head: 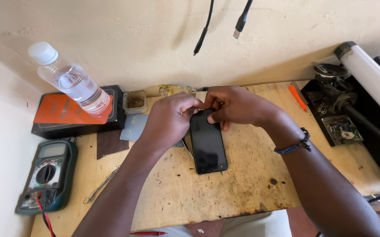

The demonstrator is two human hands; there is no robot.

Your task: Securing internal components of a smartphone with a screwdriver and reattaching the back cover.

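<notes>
A black smartphone (pixel 207 142) lies screen-up on the wooden bench (pixel 242 175), its top end under my fingers. My left hand (pixel 170 118) grips the phone's top left corner, fingers curled over the edge. My right hand (pixel 236 105) presses on the phone's top right corner, a dark beaded bracelet (pixel 294 145) on its wrist. A thin metal tool (pixel 187 147) pokes out beside the phone's left edge, under my left hand.
A green multimeter (pixel 45 175) with red and black leads lies at front left. A clear water bottle (pixel 71 81) rests on a black and orange box (pixel 76 112). Cables (pixel 242 17) hang from the wall. Dark equipment and an orange tool (pixel 298 97) stand at right.
</notes>
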